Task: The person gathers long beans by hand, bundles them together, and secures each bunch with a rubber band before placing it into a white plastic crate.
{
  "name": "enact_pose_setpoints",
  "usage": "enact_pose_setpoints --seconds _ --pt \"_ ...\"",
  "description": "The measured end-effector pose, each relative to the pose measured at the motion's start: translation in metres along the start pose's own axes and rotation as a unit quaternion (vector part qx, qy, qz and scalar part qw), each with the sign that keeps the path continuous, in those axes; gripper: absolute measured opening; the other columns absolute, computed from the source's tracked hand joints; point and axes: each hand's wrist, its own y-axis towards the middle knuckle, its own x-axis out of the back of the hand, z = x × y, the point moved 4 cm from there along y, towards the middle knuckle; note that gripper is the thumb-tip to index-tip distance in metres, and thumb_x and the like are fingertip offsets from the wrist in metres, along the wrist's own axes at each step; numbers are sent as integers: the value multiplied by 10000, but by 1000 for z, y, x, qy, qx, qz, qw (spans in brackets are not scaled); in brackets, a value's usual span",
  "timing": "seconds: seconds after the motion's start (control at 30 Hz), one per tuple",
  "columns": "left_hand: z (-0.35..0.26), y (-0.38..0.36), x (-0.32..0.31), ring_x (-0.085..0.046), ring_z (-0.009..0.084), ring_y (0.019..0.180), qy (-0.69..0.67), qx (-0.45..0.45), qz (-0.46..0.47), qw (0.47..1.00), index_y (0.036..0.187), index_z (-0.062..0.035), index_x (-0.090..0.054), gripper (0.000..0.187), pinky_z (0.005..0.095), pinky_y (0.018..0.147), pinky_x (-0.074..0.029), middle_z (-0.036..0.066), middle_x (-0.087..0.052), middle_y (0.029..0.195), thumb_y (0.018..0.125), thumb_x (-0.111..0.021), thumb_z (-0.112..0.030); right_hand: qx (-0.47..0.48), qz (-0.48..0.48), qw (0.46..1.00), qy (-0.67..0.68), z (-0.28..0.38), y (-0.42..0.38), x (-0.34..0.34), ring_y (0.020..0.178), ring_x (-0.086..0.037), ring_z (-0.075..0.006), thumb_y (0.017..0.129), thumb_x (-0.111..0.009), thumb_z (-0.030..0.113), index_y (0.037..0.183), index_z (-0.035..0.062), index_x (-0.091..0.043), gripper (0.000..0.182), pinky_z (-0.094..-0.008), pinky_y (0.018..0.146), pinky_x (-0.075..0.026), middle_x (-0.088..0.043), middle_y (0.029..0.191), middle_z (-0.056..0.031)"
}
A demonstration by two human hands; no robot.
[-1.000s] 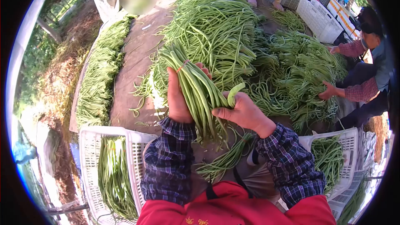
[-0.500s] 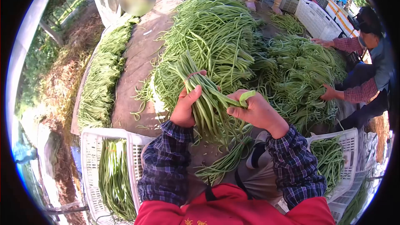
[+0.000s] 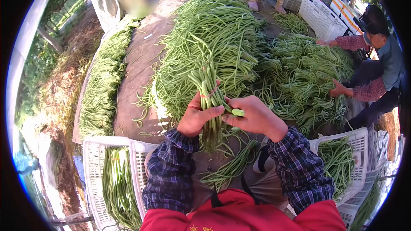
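Now the hands sit closer together: half a second ago the right hand (image 3: 258, 115) was out to the right with a bean stretched between it and the bundle (image 3: 208, 102), and here it is drawn in to the bundle's right side, low down by the other hand's thumb. The bundle also stands more upright than a second ago, when it slanted across the chest. It is in mid-air in front of the body, this side of the big heap (image 3: 218, 30), with the red band (image 3: 207, 96) around it above the left thumb. Judging by this, the bundling is still under way, with the work shifting from pulling at one strand to bringing it in against the rest; the bundle is not laid down yet. The left hand (image 3: 192, 117) is closed on the bundle: the thumb lies across the front, and the fingers go round behind, where they are mostly hidden. The right thumb and fingers are closed too, pinching the bean (image 3: 238, 113), whose pale green end sticks out to the right between them. Whether the right thumb tip presses on the bundle or stops just beside it, I cannot tell. Below the bundle, loose beans (image 3: 231, 169) lie between the person's legs, untouched by either hand.
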Motion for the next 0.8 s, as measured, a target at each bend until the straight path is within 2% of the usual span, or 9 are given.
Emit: enact_pose_setpoints --seconds 0.23,0.37,0.43,0.47,0.57,0.63,0.7,0.73,0.8 --pt "-2 -5 14 -554 141 1015 41 -35 -84 995 1327 -43 -407 570 315 889 -443 39 -551 1175 812 -648 -78 0 6 1000 -17 10 11 -12 628 -554 -385 813 -640 256 867 52 -570 223 -410 518 -424 -555 644 -171" --pt "-1 -6 16 -589 161 928 -37 -54 -109 992 1274 -44 -446 454 305 809 -486 67 -598 1054 863 -610 -144 -17 -25 999 28 7 12 -24 619 -547 -392 825 -634 251 936 73 -561 223 -422 516 -418 -547 634 -174" --pt "-3 -7 14 -586 154 903 -66 -55 -110 990 1265 -40 -458 428 297 786 -487 63 -601 1016 868 -602 -112 -22 -37 999 21 7 11 -26 618 -546 -395 829 -632 249 956 80 -557 225 -424 516 -416 -545 632 -175" --pt "-3 -8 12 -583 146 877 -95 -54 -111 988 1256 -37 -470 405 288 763 -488 58 -603 978 874 -595 -81 -24 -35 999 21 7 11 -27 616 -544 -397 831 -631 252 926 79 -548 214 -425 515 -415 -542 627 -175" --pt "-2 -6 7 -593 168 860 -101 -72 -92 988 1247 -33 -469 378 299 746 -497 89 -605 956 892 -573 -110 -28 -35 999 7 3 5 -27 614 -541 -396 837 -627 259 865 75 -518 215 -424 513 -411 -535 622 -173" --pt "4 -6 9 -590 180 875 -100 -62 -87 989 1262 -31 -445 402 307 759 -495 105 -601 962 896 -570 -140 -28 -35 999 -9 -1 -1 -30 614 -540 -394 841 -623 264 833 72 -498 229 -423 513 -410 -531 621 -170" --pt "7 -5 8 -593 203 896 -51 -80 -75 993 1262 -36 -410 507 334 787 -504 116 -585 992 871 -603 -296 -17 -52 998 22 -2 -6 -31 613 -540 -384 850 -613 276 793 69 -463 262 -419 513 -409 -526 627 -165" --pt "6 -6 4 -586 204 908 -36 -77 -64 994 1274 -36 -392 611 335 798 -500 115 -574 998 832 -640 -377 -22 -44 998 27 -1 -8 -29 550 -426 -367 863 -606 193 832 38 -470 208 -373 499 -380 -459 620 -164" --pt "8 -6 2 -583 195 904 -75 -73 -41 994 1280 -34 -399 596 326 792 -493 108 -580 987 829 -655 -329 -24 -49 998 40 -4 -14 -30 550 -418 -362 864 -604 194 824 38 -468 211 -372 499 -381 -461 622 -160"
